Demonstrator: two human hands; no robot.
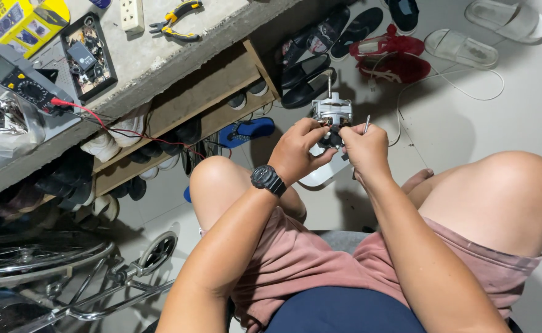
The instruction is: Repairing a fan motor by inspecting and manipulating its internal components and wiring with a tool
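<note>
A small electric motor (331,110) with a silver metal frame and a thin shaft sticking up is held above my knees. My left hand (297,150), with a black watch on the wrist, grips the motor's left side and underside. My right hand (364,147) is closed against the motor's right side and also pinches a thin metal tool (366,124) whose tip pokes up between the fingers. A white cord (443,80) trails from the motor across the tiled floor.
A concrete bench (154,55) at upper left carries a multimeter (18,77) with a red lead, yellow-handled pliers (175,18), a parts tray (89,55) and a white power strip (131,13). Shoes and sandals (320,55) crowd the shelf and floor. A wheeled metal frame (98,271) stands lower left.
</note>
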